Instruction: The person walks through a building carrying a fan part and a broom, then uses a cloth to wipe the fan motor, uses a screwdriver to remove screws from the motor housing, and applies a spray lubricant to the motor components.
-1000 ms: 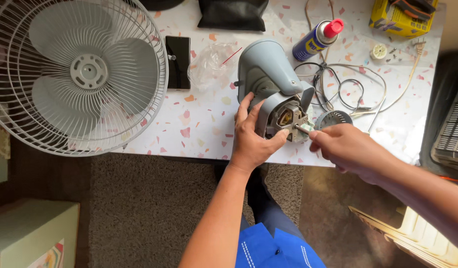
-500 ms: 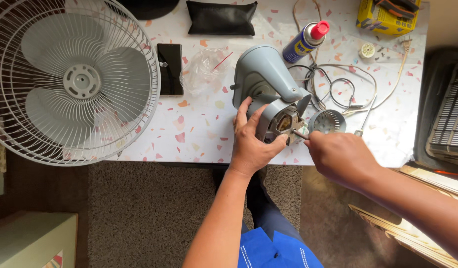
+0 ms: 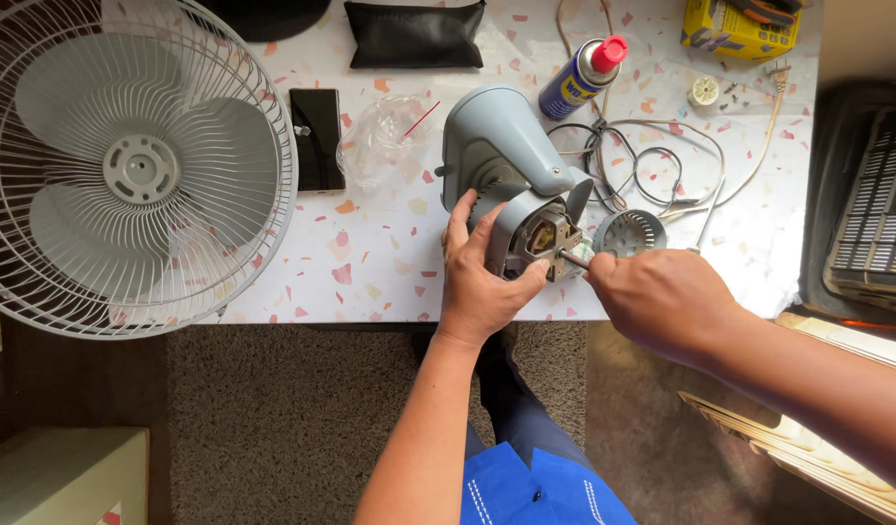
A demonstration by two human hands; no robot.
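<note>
1. Head view, the work: a grey fan motor housing (image 3: 506,160) lies on the speckled table (image 3: 390,272) near its front edge. Its long axis runs from the far left toward the near right, with the open motor end (image 3: 537,238) facing the person's right hand.

2. Head view, left hand: the left hand (image 3: 482,287) wraps around the near end of the housing from below. Its fingers (image 3: 460,219) are curled on the left flank and the thumb is pressed by the motor opening, closed in a steadying grip.

3. Head view, right hand: the right hand (image 3: 662,297) sits just right of the motor end, closed into a fist around a thin metal tool shaft (image 3: 572,259). The shaft points left into the motor face, roughly crosswise to the housing's axis. What kind of tool it is cannot be told.

4. Head view, key relation: the motor end lies directly left of the right fist and touches the tool tip. The left hand is the nearer, already on the housing.

5. Head view, surroundings: a white fan guard with blades (image 3: 127,165) fills the left. A spray can (image 3: 582,78), coiled cable (image 3: 652,165), round vented cap (image 3: 631,233), black pouch (image 3: 414,31), dark phone (image 3: 317,136) and yellow box (image 3: 735,24) lie beyond.
</note>
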